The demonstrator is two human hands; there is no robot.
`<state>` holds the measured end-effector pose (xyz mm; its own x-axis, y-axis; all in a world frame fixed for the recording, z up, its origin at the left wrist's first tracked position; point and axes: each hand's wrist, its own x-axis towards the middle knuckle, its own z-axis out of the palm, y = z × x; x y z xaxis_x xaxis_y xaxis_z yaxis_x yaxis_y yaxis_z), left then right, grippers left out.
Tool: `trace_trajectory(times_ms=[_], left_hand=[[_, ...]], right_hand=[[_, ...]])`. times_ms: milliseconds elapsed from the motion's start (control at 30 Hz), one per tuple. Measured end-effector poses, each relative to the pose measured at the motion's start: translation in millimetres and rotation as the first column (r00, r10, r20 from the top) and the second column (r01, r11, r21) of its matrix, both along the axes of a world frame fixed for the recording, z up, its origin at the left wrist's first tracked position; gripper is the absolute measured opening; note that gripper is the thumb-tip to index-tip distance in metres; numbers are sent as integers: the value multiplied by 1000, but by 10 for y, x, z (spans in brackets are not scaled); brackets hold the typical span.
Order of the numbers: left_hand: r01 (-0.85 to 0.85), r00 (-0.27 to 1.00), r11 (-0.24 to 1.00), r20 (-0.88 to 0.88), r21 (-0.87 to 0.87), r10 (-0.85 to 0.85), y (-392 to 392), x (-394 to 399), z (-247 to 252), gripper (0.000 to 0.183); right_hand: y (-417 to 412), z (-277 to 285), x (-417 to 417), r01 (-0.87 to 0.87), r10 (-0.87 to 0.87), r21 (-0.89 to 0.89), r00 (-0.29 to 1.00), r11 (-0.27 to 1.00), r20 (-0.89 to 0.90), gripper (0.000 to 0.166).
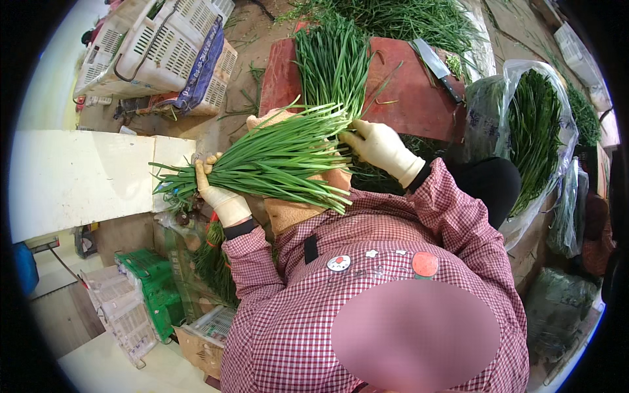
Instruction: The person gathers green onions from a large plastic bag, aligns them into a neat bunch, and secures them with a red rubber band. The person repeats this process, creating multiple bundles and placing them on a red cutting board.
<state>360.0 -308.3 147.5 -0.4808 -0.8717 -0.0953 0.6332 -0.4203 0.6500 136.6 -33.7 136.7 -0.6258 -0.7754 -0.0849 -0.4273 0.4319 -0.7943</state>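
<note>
My left hand (214, 189), in a cream glove, grips a loose bunch of green garlic chives (275, 157) near its leafy end. The bunch lies slanted across my lap, over a tan cloth (290, 216), and its pale stem ends fan out to the right. At those ends, the thumb and fingers of my gloved right hand (381, 147) pinch some stems; the fingertips are partly hidden. Just beyond, a thick pile of chives (334, 64) rests on a red board (417, 103). A kitchen knife with a black handle (437, 69) lies at the board's right side.
More chives (408, 19) are heaped behind the board. White plastic crates (152, 44) stand at upper left, beside a white surface (88, 172). A clear bag of chives (535, 127) is at right. A green crate (152, 290) and a cardboard box (201, 344) sit at lower left.
</note>
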Motion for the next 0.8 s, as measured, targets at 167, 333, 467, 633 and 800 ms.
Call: trace_trajectory(times_ms=[167, 333, 467, 633, 800], left_hand=[[-30, 1000, 999, 4, 17, 30, -68, 96, -92, 31], [-40, 999, 998, 38, 51, 38, 45, 21, -28, 27], [-2, 1000, 1000, 1, 30, 2, -46, -16, -86, 27], [-1, 1000, 1000, 30, 6, 1, -38, -28, -26, 29], [13, 999, 1000, -38, 23, -12, -63, 79, -59, 29]], right_hand=[[533, -421, -310, 51, 23, 242, 956, 969, -291, 29], [638, -32, -257, 63, -56, 15, 955, 998, -290, 37], [121, 438, -154, -85, -61, -326, 909, 942, -412, 45], [-202, 243, -121, -183, 30, -231, 840, 956, -542, 16], [190, -70, -284, -104, 85, -6, 842, 995, -532, 15]])
